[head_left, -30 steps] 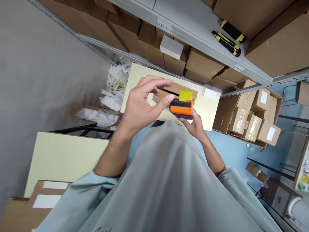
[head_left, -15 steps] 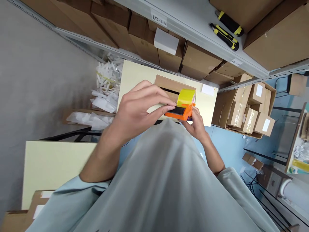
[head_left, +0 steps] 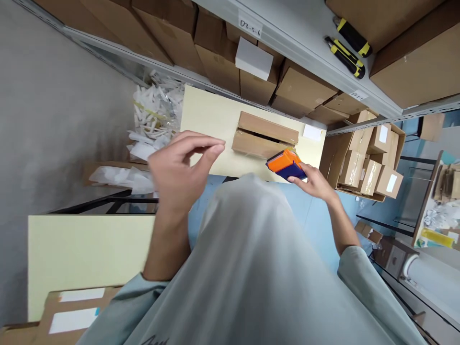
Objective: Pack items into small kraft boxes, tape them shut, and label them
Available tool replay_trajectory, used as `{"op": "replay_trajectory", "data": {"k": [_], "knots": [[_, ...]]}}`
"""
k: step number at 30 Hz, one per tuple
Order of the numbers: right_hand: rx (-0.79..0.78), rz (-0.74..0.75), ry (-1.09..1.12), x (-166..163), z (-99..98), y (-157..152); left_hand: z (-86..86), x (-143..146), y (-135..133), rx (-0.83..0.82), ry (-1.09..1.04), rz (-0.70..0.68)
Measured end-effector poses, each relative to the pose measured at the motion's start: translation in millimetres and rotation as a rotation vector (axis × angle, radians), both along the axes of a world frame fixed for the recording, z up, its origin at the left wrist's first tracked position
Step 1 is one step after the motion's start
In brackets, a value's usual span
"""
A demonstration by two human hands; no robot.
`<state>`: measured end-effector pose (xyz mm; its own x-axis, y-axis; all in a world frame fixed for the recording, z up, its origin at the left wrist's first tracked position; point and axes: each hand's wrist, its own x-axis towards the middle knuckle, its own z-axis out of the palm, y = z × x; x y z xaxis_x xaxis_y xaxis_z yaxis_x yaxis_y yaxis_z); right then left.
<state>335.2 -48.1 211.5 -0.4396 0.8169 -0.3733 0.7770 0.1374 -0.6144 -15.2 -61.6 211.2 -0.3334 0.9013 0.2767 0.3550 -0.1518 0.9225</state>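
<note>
While the orange-and-blue tape dispenser (head_left: 285, 166) is gripped in the right hand (head_left: 314, 184), it's kept low at about 1 o'clock from the chest, just beside the 5 o'clock corner of the cardboard box (head_left: 265, 135). The fingers are wrapped round the blue underside from the 4 o'clock end, with the orange top facing up. Its long axis is laid roughly 10 to 4, and the free orange end is aimed at 10 o'clock, toward the box.

The left hand (head_left: 178, 167) is held up at 10 o'clock, half curled, with thumb and forefinger brought close in a pinch. Whether anything is caught between them can't be told from up here.

Handling-wise, it's a plastic shell, so it's probably light and stiff and a bit slick on the smooth sides. A cutter edge should be expected at the front. It's best taken by the flanks or underside, well back from that end, pretty much the way it's held here.

The box is set with its long side 9 to 3 on the cream table (head_left: 210, 112), flaps folded in with a dark gap along the seam. Two yellow-and-black utility knives (head_left: 345, 58) are parked on the grey shelf (head_left: 298, 28) at 1 o'clock, and white paper scraps (head_left: 154, 112) are piled at 10 o'clock.
</note>
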Motion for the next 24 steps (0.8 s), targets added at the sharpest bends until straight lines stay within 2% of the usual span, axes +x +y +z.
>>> {"op": "replay_trajectory", "data": {"k": [3, 6, 9, 12, 16, 24], "knots": [[-0.252, 0.048, 0.016, 1, 6.8, 48, -52.4, -8, 25, -0.304, -0.279, 0.000], [-0.440, 0.113, 0.064, -7, 4.2, 101, -106.4, -4, 51, -0.487, -0.509, 0.052], [-0.597, 0.134, 0.028, -18, -8.7, 142, -140.5, 2, 66, -0.579, -0.640, 0.102], [-0.710, 0.126, -0.033, -27, -27.3, 164, -156.6, 3, 71, -0.620, -0.702, 0.139], [-0.773, 0.110, -0.090, -35, -45.2, 174, -172.4, 2, 74, -0.672, -0.710, 0.158], [-0.797, 0.132, -0.144, -46, -49.0, 175, -205.6, -4, 85, -0.777, -0.663, 0.121]]}}
